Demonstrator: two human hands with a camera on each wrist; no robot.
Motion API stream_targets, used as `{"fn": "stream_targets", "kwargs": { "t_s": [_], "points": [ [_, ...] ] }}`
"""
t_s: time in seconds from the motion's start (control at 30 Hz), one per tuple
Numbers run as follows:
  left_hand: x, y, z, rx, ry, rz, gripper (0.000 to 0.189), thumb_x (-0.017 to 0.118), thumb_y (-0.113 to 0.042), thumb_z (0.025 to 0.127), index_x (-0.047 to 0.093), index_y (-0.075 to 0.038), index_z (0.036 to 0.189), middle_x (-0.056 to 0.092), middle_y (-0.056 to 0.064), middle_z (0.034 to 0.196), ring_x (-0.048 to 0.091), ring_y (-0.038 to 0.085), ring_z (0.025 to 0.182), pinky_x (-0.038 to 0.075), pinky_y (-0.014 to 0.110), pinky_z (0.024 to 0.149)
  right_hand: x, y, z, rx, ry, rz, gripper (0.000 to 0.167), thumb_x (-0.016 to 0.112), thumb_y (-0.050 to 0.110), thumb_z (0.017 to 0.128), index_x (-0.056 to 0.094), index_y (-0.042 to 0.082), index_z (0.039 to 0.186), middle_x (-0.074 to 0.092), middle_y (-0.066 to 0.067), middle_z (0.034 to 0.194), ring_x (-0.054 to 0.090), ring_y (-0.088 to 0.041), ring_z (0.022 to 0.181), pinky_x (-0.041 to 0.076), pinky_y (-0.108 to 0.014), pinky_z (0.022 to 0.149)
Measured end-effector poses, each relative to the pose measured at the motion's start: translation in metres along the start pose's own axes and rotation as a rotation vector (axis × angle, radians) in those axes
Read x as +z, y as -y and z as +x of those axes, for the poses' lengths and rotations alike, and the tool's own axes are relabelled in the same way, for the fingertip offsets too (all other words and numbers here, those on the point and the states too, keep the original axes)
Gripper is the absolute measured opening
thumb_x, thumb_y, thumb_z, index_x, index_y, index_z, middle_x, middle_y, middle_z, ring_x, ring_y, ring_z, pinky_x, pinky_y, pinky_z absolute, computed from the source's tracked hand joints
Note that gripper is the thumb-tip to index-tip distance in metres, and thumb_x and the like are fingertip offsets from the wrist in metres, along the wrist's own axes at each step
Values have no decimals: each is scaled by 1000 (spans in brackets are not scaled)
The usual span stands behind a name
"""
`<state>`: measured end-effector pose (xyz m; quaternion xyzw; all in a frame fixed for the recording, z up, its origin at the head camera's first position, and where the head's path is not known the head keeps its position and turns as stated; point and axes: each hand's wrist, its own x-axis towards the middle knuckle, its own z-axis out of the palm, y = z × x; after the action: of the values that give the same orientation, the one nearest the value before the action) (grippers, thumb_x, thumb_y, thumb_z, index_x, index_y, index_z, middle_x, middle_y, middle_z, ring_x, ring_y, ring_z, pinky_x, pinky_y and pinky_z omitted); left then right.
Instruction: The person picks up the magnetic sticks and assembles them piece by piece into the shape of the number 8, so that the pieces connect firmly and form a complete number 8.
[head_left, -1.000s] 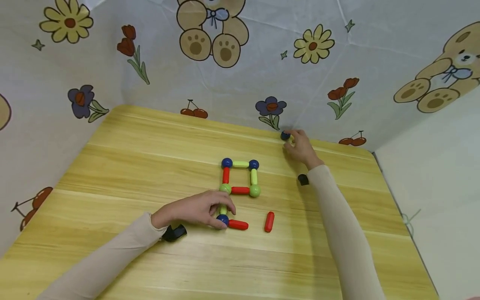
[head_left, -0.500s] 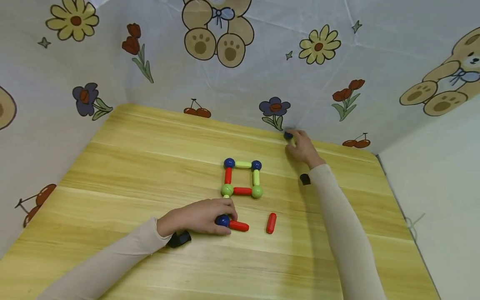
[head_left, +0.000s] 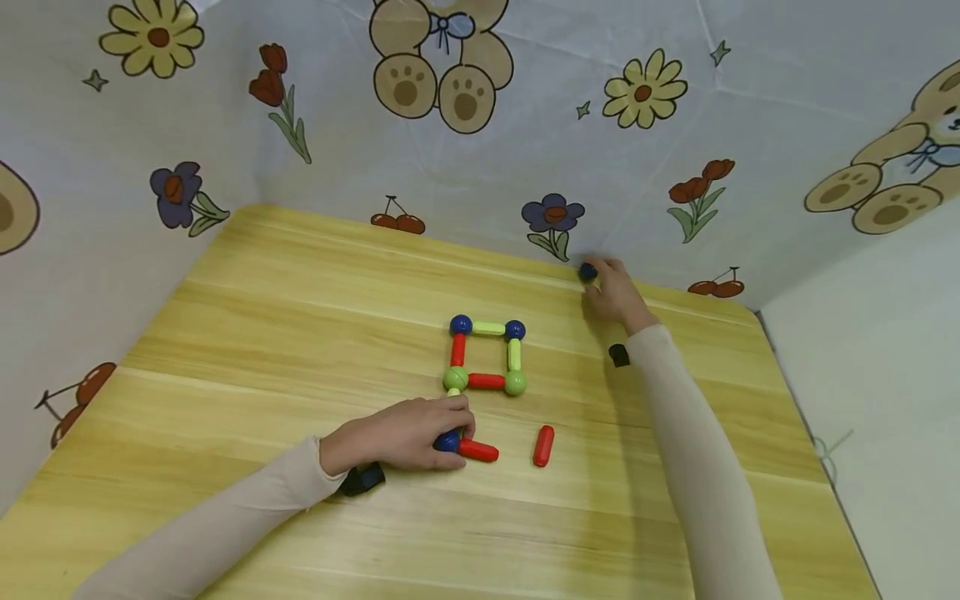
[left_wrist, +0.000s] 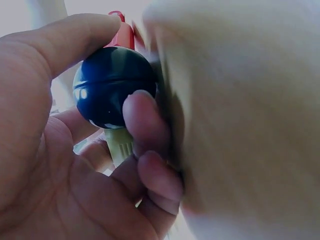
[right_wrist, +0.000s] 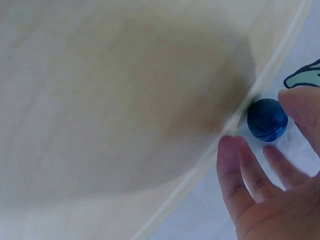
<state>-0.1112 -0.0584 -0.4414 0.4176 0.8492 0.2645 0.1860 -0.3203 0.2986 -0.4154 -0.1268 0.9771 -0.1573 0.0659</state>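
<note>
My left hand curls its thumb and fingers round a blue ball of a magnetic ball-and-rod set. From that ball a red rod points right, and a yellow-green rod, mostly covered by fingers, runs toward a square. The square has blue balls at its far corners, green balls at its near ones, and red and yellow-green rods between. At the table's far edge my right hand reaches around another blue ball, thumb or index tip at its side, the other fingers spread apart.
A loose red rod lies right of the left hand. Behind the wooden table hangs a white cloth printed with bears and flowers, meeting the far edge. A black wrist-camera piece shows beneath the left wrist.
My left hand has closed farther over the blue ball and the yellow-green rod. The right hand and its ball have shifted slightly right along the far edge; the head view has shifted a little.
</note>
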Motion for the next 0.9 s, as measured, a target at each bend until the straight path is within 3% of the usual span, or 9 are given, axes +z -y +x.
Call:
{"fn": "stream_targets", "kwargs": {
  "t_s": [0.07, 0.23, 0.4, 0.53, 0.67, 0.9],
  "points": [
    [-1, 0, 1, 5, 0, -6, 20, 71, -37, 93, 61, -23, 103, 49, -10, 101, 48, 6, 78, 40, 20, 66, -3, 0, 0, -15, 7, 6, 52, 49, 9, 102, 35, -2, 151, 26, -35, 153, 27, -50, 142, 28, -60, 115],
    [-2, -2, 2, 7, 0, -2, 18, 70, -36, 94, 60, -22, 100, 47, -10, 99, 46, 6, 76, 37, 20, 63, 0, 0, -2, -79, -9, -12, 37, 54, 15, 103, 55, 0, 136, 49, -33, 139, 43, -50, 131, 35, -57, 111],
    [-1, -3, 1, -1, 9, 24, 18, 67, -36, 96, 57, -21, 99, 44, -9, 98, 43, 6, 71, 32, 20, 61, 10, 6, -11, -47, 1, 19, 38, 61, 17, 100, 58, 1, 135, 58, -29, 132, 58, -45, 115, 45, -55, 100],
    [-1, -4, 0, -9, 20, 27, 18, 65, -34, 97, 54, -20, 98, 42, -8, 97, 41, 8, 66, 30, 20, 58, 17, 14, -34, -51, -25, 78, 40, 66, 18, 98, 59, 1, 134, 61, -26, 129, 64, -38, 100, 51, -51, 89],
    [1, -5, -1, -4, 19, 45, 18, 65, -33, 98, 53, -18, 96, 41, -7, 96, 41, 8, 64, 29, 21, 57, 20, 24, -62, -81, -70, 128, 39, 69, 16, 96, 61, 2, 131, 62, -23, 127, 67, -37, 101, 54, -50, 87],
    [0, -7, -3, 6, -1, 84, 20, 65, -32, 98, 53, -17, 95, 39, -6, 94, 39, 8, 63, 27, 21, 56, 15, 57, -109, -152, -47, 175, 40, 74, 19, 92, 64, 3, 127, 66, -15, 119, 68, -31, 97, 56, -48, 86]
  ]
}}
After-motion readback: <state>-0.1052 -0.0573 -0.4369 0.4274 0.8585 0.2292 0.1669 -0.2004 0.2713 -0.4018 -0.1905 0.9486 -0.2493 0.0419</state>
